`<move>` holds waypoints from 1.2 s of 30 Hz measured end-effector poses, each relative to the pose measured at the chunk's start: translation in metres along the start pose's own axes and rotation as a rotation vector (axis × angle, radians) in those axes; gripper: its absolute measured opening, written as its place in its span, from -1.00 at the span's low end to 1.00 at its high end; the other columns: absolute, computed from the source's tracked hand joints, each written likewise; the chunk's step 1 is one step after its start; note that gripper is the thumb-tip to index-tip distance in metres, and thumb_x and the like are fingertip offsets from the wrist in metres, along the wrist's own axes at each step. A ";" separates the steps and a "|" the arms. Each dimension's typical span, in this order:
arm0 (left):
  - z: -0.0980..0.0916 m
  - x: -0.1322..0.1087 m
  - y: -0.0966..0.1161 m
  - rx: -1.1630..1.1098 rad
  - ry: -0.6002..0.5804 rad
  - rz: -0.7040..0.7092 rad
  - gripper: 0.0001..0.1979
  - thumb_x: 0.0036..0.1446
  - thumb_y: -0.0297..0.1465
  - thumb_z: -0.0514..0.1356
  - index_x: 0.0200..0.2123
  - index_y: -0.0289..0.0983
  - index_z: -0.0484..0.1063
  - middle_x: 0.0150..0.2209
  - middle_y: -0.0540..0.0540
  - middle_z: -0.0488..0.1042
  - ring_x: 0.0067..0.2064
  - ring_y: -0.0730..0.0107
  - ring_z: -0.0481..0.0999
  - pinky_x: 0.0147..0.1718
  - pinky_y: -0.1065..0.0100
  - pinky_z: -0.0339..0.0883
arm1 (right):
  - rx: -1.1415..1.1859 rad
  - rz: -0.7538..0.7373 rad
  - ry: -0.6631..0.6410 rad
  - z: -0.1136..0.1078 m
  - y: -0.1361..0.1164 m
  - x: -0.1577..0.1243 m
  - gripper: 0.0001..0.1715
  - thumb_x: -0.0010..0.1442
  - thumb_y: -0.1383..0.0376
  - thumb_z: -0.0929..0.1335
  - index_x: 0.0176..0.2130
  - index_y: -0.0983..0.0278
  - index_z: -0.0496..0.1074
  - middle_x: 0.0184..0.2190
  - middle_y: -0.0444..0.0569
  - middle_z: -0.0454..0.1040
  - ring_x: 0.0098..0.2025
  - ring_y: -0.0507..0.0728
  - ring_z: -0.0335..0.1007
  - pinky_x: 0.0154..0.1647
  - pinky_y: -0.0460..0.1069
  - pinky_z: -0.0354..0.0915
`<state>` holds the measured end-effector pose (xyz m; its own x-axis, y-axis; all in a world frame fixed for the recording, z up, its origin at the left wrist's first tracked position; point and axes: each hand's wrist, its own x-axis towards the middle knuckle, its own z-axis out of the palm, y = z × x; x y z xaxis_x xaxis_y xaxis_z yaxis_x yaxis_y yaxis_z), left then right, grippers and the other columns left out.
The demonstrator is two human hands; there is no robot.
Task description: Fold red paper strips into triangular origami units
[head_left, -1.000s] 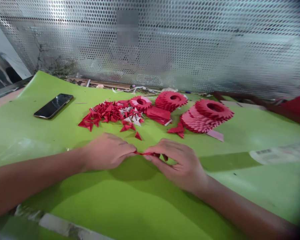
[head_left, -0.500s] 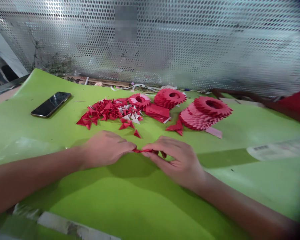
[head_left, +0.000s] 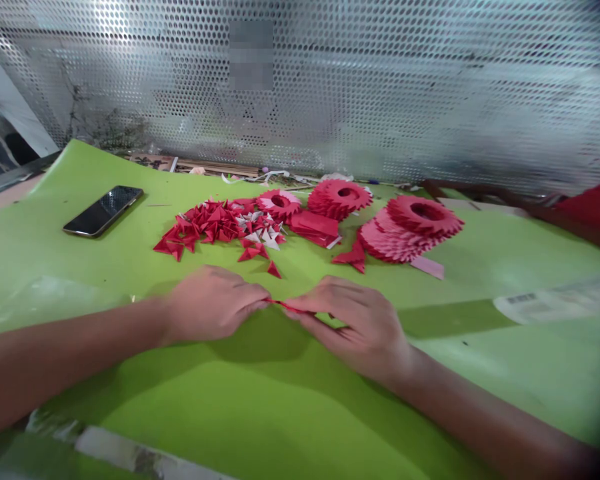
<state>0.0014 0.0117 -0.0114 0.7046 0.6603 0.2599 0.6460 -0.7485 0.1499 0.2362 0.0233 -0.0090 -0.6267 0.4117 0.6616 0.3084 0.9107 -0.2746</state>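
My left hand (head_left: 213,308) and my right hand (head_left: 357,317) meet over the green table sheet (head_left: 260,400), both pinching a thin folded strip of red paper (head_left: 287,307) stretched between their fingertips. Just beyond them lies a heap of small folded red and white paper triangles (head_left: 220,227). Further right stand rings built from such triangles: a small red ring (head_left: 279,202), a second ring (head_left: 341,196) and a larger stack of rings (head_left: 413,227).
A dark phone (head_left: 103,210) lies at the left of the sheet. Flat red paper sheets (head_left: 315,227) rest between the rings. A white labelled packet (head_left: 555,303) lies at the right. A perforated metal panel (head_left: 380,87) closes off the back.
Both hands stay on the red strip; the fingers have shifted slightly along it and the strip looks thinner. The view moved a little.
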 end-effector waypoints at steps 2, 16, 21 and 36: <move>0.000 -0.001 0.000 -0.031 0.001 -0.013 -0.68 0.39 -0.41 0.02 -0.25 -0.25 0.58 -0.54 0.00 0.55 -0.56 0.43 0.48 -0.58 0.47 0.16 | 0.000 -0.014 0.004 0.000 0.000 0.000 -0.91 0.30 0.38 0.40 -0.18 0.22 0.52 -0.43 -0.14 0.61 -0.48 0.04 0.48 -0.48 -0.06 0.34; 0.003 -0.003 0.000 0.061 0.145 0.067 -0.56 0.42 -0.39 -0.07 -0.35 -0.29 0.56 -0.64 -0.01 0.45 -0.66 0.47 0.35 -0.64 0.46 0.08 | 0.056 0.097 -0.019 0.001 0.000 0.001 -0.91 0.29 0.30 0.42 -0.19 0.15 0.58 -0.42 -0.15 0.62 -0.44 0.05 0.51 -0.43 -0.04 0.41; 0.004 -0.004 0.002 0.091 0.239 0.066 -0.55 0.43 -0.38 -0.08 -0.35 -0.28 0.57 -0.69 0.03 0.41 -0.70 0.50 0.30 -0.67 0.46 0.04 | 0.105 0.044 -0.014 0.002 0.001 0.001 -0.91 0.28 0.33 0.42 -0.18 0.18 0.56 -0.42 -0.15 0.62 -0.45 0.03 0.50 -0.45 -0.06 0.39; 0.000 -0.002 0.010 -0.145 0.077 -0.016 -0.56 0.44 -0.33 -0.06 -0.45 -0.29 0.42 -0.63 0.04 0.39 -0.63 0.49 0.32 -0.59 0.43 0.03 | 0.150 0.185 0.032 0.001 -0.003 0.005 -0.91 0.28 0.29 0.43 -0.22 0.25 0.58 -0.44 -0.11 0.60 -0.52 -0.02 0.42 -0.55 -0.14 0.31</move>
<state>0.0068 0.0030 -0.0106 0.6664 0.6696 0.3279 0.6041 -0.7427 0.2891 0.2319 0.0224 -0.0057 -0.5458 0.5730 0.6114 0.3048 0.8154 -0.4922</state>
